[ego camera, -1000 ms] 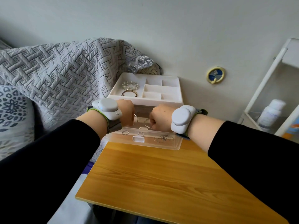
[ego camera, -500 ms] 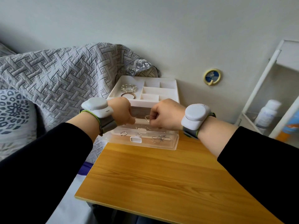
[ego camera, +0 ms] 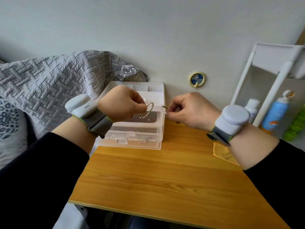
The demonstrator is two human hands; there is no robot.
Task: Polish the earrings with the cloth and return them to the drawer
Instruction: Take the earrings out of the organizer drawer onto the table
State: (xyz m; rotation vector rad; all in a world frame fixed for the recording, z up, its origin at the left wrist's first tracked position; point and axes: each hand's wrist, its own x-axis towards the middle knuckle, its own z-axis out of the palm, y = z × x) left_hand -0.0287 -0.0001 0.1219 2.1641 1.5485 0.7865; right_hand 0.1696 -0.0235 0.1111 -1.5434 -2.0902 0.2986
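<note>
Above clear jewellery organiser (ego camera: 159, 129) at back of wooden table (ego camera: 156, 179), head view: left hand (ego camera: 120, 103) pinches large silver hoop earring (ego camera: 147, 111) between thumb and fingertips. Right hand (ego camera: 189, 109) pinches second hoop earring (ego camera: 164, 109), mostly hidden by fingers. Hoops apart, not touching. Bottom drawer (ego camera: 122, 141) pulled out, small earrings inside. Yellow cloth (ego camera: 221, 152) flat on table, partly under right wrist.

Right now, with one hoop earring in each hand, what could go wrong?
The left hand pinches the left hoop earring, the right hand the right hoop earring, both by thin wire; either might slip and roll off the wooden table. The yellow cloth lies partly under the right forearm, and no hand is free to take it.
</note>
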